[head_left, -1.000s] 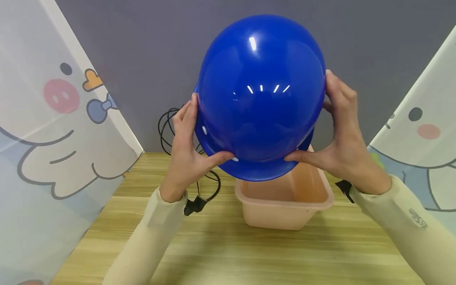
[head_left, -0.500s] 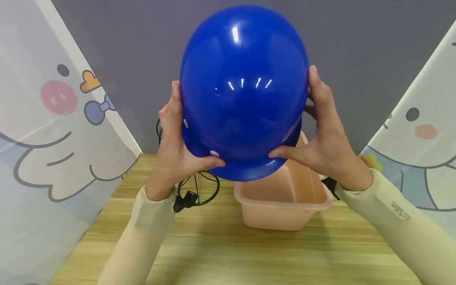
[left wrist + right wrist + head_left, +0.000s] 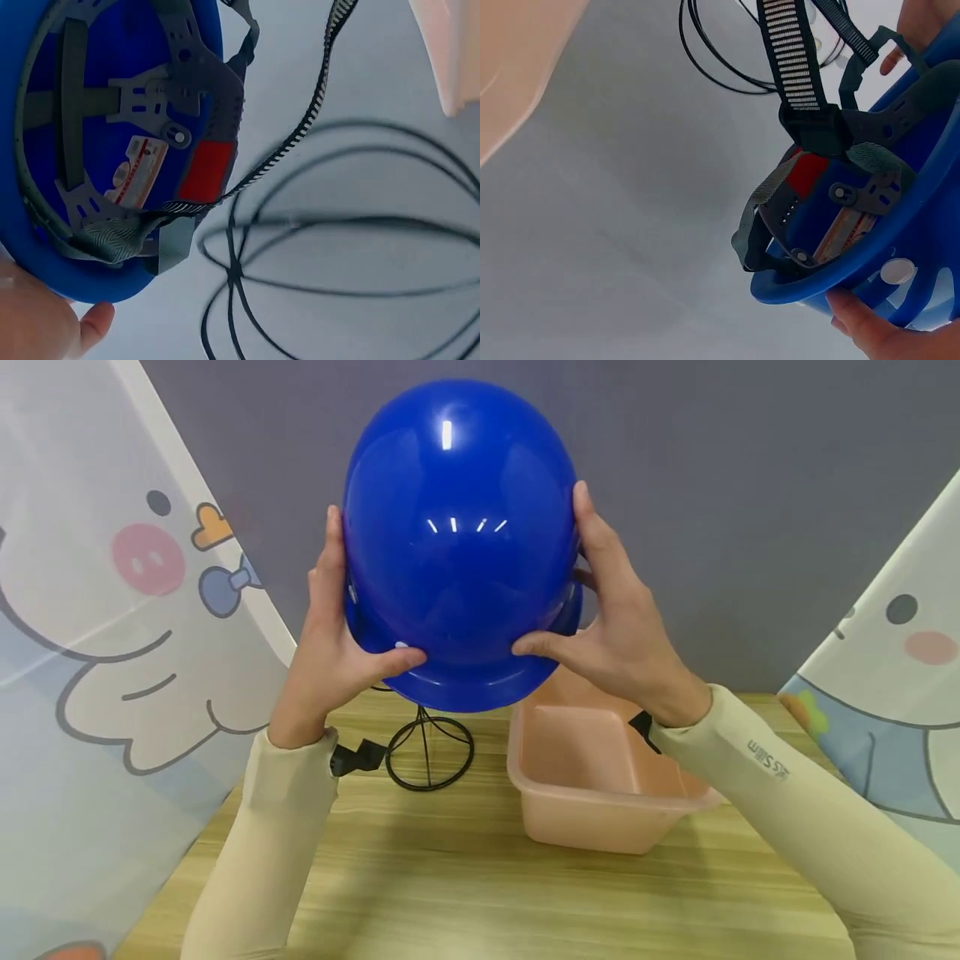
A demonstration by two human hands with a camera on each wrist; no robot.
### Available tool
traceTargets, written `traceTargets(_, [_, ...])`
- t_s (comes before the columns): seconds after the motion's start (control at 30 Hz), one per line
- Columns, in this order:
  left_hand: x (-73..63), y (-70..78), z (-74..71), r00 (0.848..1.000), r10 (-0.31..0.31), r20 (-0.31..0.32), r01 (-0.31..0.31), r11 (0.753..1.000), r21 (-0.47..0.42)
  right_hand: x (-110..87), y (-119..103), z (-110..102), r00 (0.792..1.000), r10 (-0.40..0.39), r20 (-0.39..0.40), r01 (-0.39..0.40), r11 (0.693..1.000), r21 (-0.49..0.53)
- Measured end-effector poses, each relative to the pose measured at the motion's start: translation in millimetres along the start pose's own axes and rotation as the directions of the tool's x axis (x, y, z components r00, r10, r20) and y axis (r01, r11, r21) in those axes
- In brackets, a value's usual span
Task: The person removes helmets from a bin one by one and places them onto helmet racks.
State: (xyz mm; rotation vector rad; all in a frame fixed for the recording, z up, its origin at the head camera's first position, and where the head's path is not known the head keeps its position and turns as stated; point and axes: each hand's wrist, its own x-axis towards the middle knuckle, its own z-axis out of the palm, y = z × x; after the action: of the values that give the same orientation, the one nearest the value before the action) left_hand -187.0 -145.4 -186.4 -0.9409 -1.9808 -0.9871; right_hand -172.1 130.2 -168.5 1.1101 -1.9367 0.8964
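Observation:
Both hands hold a blue hard hat [image 3: 461, 527] up in front, its smooth dome facing the head camera. The left hand [image 3: 330, 635] grips its left side, thumb over the brim and fingers along the shell. On the other side the right hand [image 3: 622, 627] does likewise, its thumb on the brim. Inside the shell, the left wrist view shows a grey harness [image 3: 71, 105] and a red patch [image 3: 206, 171]. A striped chin strap [image 3: 307, 120] hangs loose from it. Below the hat stands a black wire stand [image 3: 429, 788] with a ring base; the hat hides its top.
A pink plastic bin [image 3: 592, 822] sits on the wooden table [image 3: 450, 902], right of the wire stand and partly behind the right forearm. A grey wall [image 3: 712, 527] closes off the back. Cartoon-printed panels [image 3: 90, 710] flank both sides.
The hard hat has moved left, from above the bin to above the wire stand, with both hands keeping their grip. The head view has shifted slightly.

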Motion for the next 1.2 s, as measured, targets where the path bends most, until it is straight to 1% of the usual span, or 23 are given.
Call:
traceTargets(0.07, [2.0, 1.1, -3.4, 1.0, -0.029, 0.01, 0.029, 0.999, -0.022, 2.9, 2.2, 4.6, 0.999, 0.048, 0.014, -0.048, 0.999, 0.005])
traceTargets(0.13, [4.2, -1.0, -7.2, 0.998, -0.064, 0.022, 0.065, 0.997, -0.035, 5.9, 6.5, 9.0, 0.995, 0.091, 0.03, -0.091, 0.996, 0.015])
traceTargets(0.23, [5.2, -6.8, -13.8, 0.99, -0.134, 0.043, 0.136, 0.99, -0.045, 9.7, 18.7, 17.6, 0.99, 0.124, 0.072, -0.126, 0.992, 0.025])
traceTargets(0.33, [2.7, -14.1, -19.4, 0.977, -0.205, 0.057, 0.208, 0.977, -0.041, 12.1, 33.6, 27.6, 0.985, 0.126, 0.116, -0.13, 0.991, 0.025])
traceTargets(0.4, [-0.4, -19.1, -21.7, 0.965, -0.253, 0.06, 0.256, 0.965, -0.047, 13.6, 41.4, 33.6, 0.982, 0.128, 0.14, -0.133, 0.991, 0.024])
traceTargets(0.5, [-4.9, -26.8, -23.4, 0.949, -0.307, 0.07, 0.311, 0.949, -0.057, 14.7, 48.0, 40.3, 0.972, 0.161, 0.172, -0.167, 0.986, 0.02])
traceTargets(0.6, [-8.1, -35.1, -23.7, 0.943, -0.323, 0.084, 0.329, 0.942, -0.062, 14.3, 51.3, 45.0, 0.957, 0.208, 0.203, -0.209, 0.978, -0.018])
traceTargets(0.77, [-12.7, -47.5, -22.8, 0.936, -0.337, 0.104, 0.344, 0.937, -0.063, 13.2, 53.9, 51.0, 0.931, 0.268, 0.247, -0.261, 0.963, -0.062])
traceTargets(0.83, [-15.7, -51.6, -22.3, 0.93, -0.348, 0.116, 0.356, 0.932, -0.061, 12.1, 54.2, 53.5, 0.918, 0.289, 0.271, -0.283, 0.957, -0.063])
traceTargets(0.93, [-22.0, -56.8, -21.4, 0.922, -0.364, 0.134, 0.373, 0.927, -0.05, 9.2, 54.7, 57.7, 0.891, 0.33, 0.311, -0.326, 0.943, -0.067])
traceTargets(0.97, [-25.1, -63.6, -20.9, 0.919, -0.37, 0.135, 0.378, 0.925, -0.041, 7.9, 55.0, 59.3, 0.885, 0.337, 0.32, -0.334, 0.94, -0.068])
traceTargets(1.07, [-32.4, -80.8, -20.0, 0.919, -0.373, 0.128, 0.377, 0.926, -0.01, 4.9, 55.5, 63.2, 0.879, 0.344, 0.331, -0.34, 0.938, -0.072])
traceTargets(1.17, [-37.6, -97.8, -19.3, 0.921, -0.37, 0.123, 0.373, 0.928, 0.0, 3.5, 54.9, 64.8, 0.889, 0.328, 0.32, -0.318, 0.944, -0.084])
traceTargets(1.2, [-38.4, -98.3, -19.4, 0.92, -0.371, 0.128, 0.373, 0.928, 0.001, 3.5, 54.3, 64.9, 0.887, 0.333, 0.321, -0.321, 0.943, -0.092])
